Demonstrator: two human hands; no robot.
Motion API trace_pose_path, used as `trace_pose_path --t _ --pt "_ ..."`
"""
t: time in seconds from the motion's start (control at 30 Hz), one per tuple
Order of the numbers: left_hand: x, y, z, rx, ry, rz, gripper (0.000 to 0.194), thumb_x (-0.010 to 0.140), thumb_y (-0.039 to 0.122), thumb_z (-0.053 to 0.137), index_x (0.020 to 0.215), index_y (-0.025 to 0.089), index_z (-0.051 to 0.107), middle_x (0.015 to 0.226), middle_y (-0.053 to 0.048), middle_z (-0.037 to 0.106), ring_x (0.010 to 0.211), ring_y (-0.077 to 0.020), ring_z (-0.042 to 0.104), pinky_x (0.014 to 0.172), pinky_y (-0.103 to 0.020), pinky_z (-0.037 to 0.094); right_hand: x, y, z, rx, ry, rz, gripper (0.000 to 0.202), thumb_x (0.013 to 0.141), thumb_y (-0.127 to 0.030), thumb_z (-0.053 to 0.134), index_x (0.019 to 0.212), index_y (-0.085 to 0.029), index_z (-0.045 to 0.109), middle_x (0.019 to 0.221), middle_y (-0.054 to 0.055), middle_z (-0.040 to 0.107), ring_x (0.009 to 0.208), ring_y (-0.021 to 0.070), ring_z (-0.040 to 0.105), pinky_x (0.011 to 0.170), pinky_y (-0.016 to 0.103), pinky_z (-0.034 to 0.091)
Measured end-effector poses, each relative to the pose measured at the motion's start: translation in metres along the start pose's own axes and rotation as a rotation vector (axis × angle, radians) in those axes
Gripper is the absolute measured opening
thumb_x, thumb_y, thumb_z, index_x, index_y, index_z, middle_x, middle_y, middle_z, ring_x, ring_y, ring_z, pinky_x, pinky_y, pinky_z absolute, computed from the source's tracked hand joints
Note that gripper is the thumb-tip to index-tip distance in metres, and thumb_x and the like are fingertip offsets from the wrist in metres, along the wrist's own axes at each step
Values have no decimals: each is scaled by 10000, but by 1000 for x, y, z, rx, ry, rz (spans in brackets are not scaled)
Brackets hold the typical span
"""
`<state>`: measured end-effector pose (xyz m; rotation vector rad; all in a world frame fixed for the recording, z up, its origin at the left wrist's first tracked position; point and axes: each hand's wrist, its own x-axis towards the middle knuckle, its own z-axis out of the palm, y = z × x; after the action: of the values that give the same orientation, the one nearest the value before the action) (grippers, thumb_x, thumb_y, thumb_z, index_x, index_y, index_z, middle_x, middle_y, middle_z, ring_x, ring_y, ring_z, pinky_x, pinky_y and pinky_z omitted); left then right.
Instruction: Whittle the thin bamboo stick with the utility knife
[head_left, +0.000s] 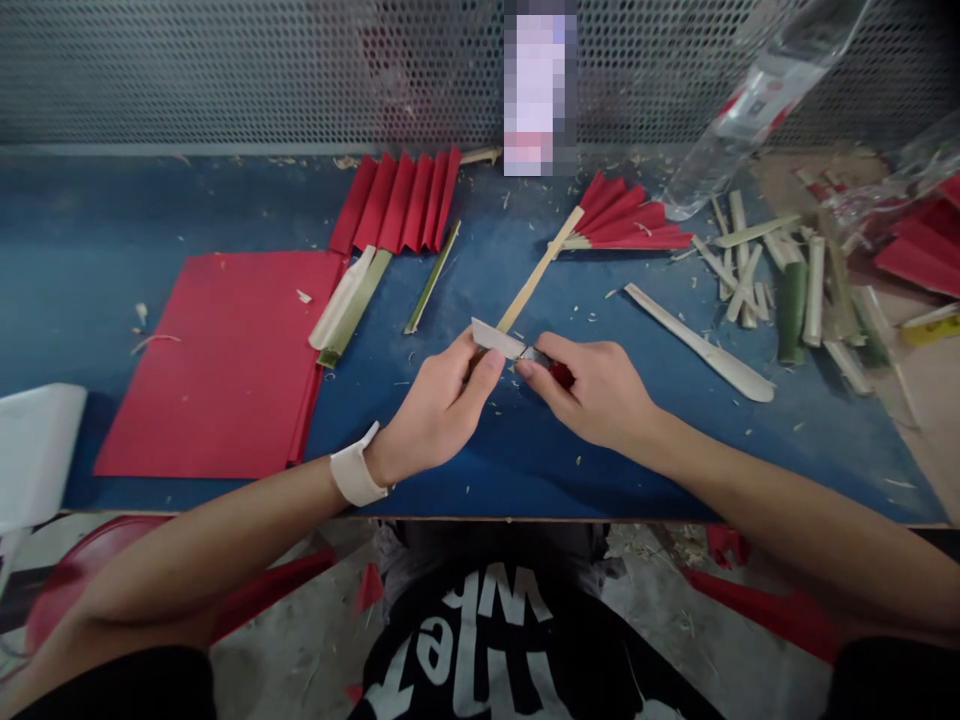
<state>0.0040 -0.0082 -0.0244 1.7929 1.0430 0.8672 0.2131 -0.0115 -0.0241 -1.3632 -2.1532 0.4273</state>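
A bamboo strip (pixel 541 270) slants up and away from my left hand (pixel 442 405), which is closed around its near end. My right hand (pixel 596 385) grips a knife by a handle mostly hidden in my fingers, with a bit of dark red showing. The wide, pale knife blade (pixel 495 338) points left and crosses the strip's near end. My left thumb lies at the blade's lower edge; whether it presses on it I cannot tell. Beyond the strip's far tip lies a folded red paper fan (pixel 626 218) with thin bamboo ribs.
Red paper sheets (pixel 217 370), pleated red paper (pixel 397 205) and split bamboo pieces (pixel 352 305) lie left. At right are a pale flat bamboo blade-shaped piece (pixel 697 340), a pile of bamboo offcuts (pixel 757 260) and a tilted plastic bottle (pixel 750 110). A perforated metal panel (pixel 225 80) stands behind.
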Motion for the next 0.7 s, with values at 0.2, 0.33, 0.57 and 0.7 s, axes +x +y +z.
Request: trace_pose_path --t 0.2,0.33,0.57,0.7 --pt "1 5 -1 160 10 107 332 1113 397 410 900 197 567 665 23 556 545 -104 507 543 -276 379 -1 -2 -1 54 -36 23 394 1038 -538 437 764 -255 422 532 -57 421 473 117 391 520 277 270" --pt "2 7 -2 222 22 141 260 1106 340 429 990 187 604 706 13 601 569 -114 544 566 -276 401 0 -3 -3 59 -55 51 418 1036 -545 441 738 -255 393 531 -55 411 477 116 386 530 282 266" --pt "1 6 -2 337 42 167 243 1104 289 425 1069 154 625 699 13 614 557 -121 552 581 -271 416 0 -4 -5 66 -72 59 423 1036 -534 443 727 -252 383 530 -62 392 468 106 355 537 280 265" --pt "1 5 -2 394 38 224 257 1116 283 393 1081 155 612 755 -5 661 575 -124 572 592 -268 427 0 -4 -6 65 -70 63 413 1034 -534 444 737 -250 397 530 -62 392 473 106 359 538 281 260"
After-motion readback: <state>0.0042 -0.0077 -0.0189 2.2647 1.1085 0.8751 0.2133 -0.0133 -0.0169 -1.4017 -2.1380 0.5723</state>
